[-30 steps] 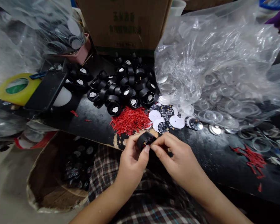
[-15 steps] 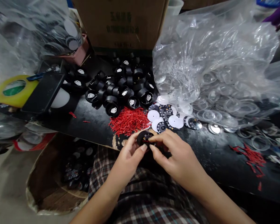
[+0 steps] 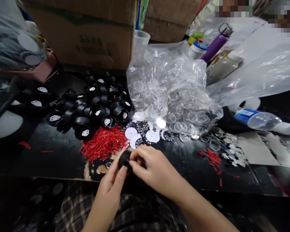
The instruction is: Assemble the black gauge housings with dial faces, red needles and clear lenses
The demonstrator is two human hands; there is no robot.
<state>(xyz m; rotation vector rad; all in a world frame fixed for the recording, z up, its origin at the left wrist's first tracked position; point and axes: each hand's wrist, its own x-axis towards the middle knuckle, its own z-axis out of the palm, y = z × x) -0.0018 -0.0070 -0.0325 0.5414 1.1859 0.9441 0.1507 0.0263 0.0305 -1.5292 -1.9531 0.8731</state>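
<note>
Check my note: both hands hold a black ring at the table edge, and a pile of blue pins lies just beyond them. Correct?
Not quite. The head view shows the pins are red, not blue. The rest stands: the left hand and right hand hold the black ring at the edge of the table, with the pile just beyond them.

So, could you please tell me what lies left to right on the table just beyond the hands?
Heap of red pins, round dial discs, smaller scatter of red pins, clear water bottle on its side.
</note>
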